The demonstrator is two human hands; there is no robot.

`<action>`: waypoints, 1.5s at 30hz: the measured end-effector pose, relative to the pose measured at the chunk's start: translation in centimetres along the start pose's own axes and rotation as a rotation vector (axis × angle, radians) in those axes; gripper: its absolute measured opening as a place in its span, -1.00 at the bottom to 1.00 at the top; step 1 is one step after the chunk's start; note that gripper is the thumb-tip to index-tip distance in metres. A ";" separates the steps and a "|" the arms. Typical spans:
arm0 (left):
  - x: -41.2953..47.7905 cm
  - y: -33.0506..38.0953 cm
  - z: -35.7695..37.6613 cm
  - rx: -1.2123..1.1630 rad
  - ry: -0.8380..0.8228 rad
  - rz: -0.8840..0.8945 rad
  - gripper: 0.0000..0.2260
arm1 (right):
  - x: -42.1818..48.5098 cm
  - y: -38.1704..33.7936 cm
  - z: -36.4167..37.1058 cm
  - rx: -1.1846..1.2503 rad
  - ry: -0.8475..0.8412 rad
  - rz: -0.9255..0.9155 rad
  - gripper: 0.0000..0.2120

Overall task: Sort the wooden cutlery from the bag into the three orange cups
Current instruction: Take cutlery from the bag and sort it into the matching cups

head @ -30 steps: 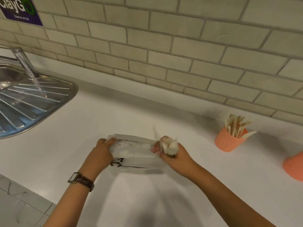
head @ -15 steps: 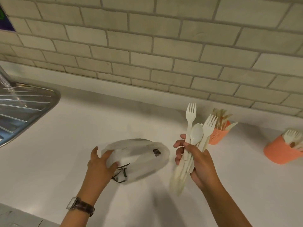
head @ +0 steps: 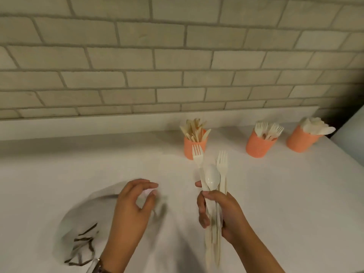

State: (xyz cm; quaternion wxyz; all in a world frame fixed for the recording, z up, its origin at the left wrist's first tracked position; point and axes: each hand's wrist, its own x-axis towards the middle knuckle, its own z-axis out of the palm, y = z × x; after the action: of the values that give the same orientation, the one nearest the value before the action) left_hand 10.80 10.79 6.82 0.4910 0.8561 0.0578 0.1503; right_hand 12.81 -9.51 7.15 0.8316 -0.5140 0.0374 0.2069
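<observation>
The right hand (head: 222,213) gripped a cutlery (head: 211,178) bundle upright above the table (head: 285,194), near the three cups (head: 258,146). The left hand (head: 134,205) was half-curled over the blurred bag (head: 78,229), its hold unclear.

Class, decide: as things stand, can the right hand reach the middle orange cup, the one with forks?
Probably yes. The right hand, gripping a cutlery bundle, has only bare counter between it and the fork cup; the nearer cup stands off to the left.
</observation>
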 end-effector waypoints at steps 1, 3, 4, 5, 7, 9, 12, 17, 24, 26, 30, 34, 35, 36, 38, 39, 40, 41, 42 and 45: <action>0.2 1.2 1.6 -0.071 -0.073 -0.032 -0.78 | -0.2 -0.4 -0.9 0.011 0.002 -0.011 -0.61; 0.5 3.7 5.0 -0.206 -0.188 -0.110 -0.82 | -0.6 -1.4 -3.0 0.008 0.004 -0.021 -0.60; 0.7 4.8 6.6 -0.262 -0.227 -0.138 -0.83 | -0.7 -2.0 -4.1 -0.001 0.000 -0.022 -0.60; 1.0 5.9 8.3 -0.305 -0.254 -0.155 -0.84 | -0.9 -2.5 -5.3 -0.011 -0.010 -0.019 -0.60; 1.7 7.9 11.5 -0.362 -0.283 -0.182 -0.86 | -1.4 -3.9 -7.8 -0.030 -0.040 -0.003 -0.61; 2.2 9.8 14.9 -0.403 -0.296 -0.220 -0.88 | -1.9 -5.3 -10.7 -0.059 -0.061 0.024 -0.62; 2.4 12.5 20.0 -0.469 -0.277 -0.271 -0.89 | -2.5 -7.6 -15.7 -0.090 -0.084 0.062 -0.63; 3.4 15.7 26.8 -0.494 -0.158 -0.307 -0.89 | -3.0 -11.3 -23.4 -0.114 -0.120 0.083 -0.61; 8.8 19.3 31.1 -0.470 0.237 -0.172 -0.96 | -3.1 -14.9 -30.1 -0.066 -0.070 0.097 -0.62; 10.5 20.5 32.3 -0.433 0.306 -0.077 -0.94 | -2.9 -15.6 -31.1 -0.051 -0.057 0.093 -0.62; 13.0 20.5 35.6 -0.272 0.244 0.035 -0.90 | -2.4 -16.6 -31.7 -0.022 -0.029 0.067 -0.62; 14.2 17.4 39.2 0.080 0.028 0.038 -0.86 | -2.0 -17.1 -31.4 -0.013 0.007 0.046 -0.66; 14.1 16.6 39.8 0.158 -0.020 0.035 -0.85 | -1.9 -17.2 -31.3 -0.025 0.024 0.044 -0.67; 13.9 16.0 40.2 0.194 -0.042 0.022 -0.84 | -1.9 -17.3 -31.2 -0.046 0.044 0.042 -0.68; 13.2 15.4 40.0 0.163 -0.017 -0.025 -0.80 | -1.7 -17.4 -30.9 -0.095 0.095 0.030 -0.75; 12.8 15.4 39.5 0.124 0.005 -0.044 -0.76 | -1.6 -17.4 -30.8 -0.120 0.132 0.029 -0.77; 12.2 15.7 38.9 0.076 0.022 -0.050 -0.75 | -1.5 -17.4 -30.7 -0.145 0.175 0.028 -0.77; 11.4 16.3 38.3 0.019 0.025 -0.049 -0.78 | -1.5 -17.3 -30.7 -0.177 0.216 0.023 -0.77; 10.4 17.1 37.6 -0.053 0.020 -0.052 -0.86 | -1.5 -17.2 -30.5 -0.216 0.254 0.012 -0.76; 6.8 20.0 36.0 -0.270 -0.082 -0.102 -0.92 | -1.8 -16.8 -30.0 -0.331 0.330 -0.019 -0.76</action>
State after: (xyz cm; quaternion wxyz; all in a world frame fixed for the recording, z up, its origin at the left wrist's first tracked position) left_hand 27.55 -27.38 8.36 0.6107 0.7836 0.0604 0.0962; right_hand 22.07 -42.68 7.65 0.7207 -0.6704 0.1336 0.1155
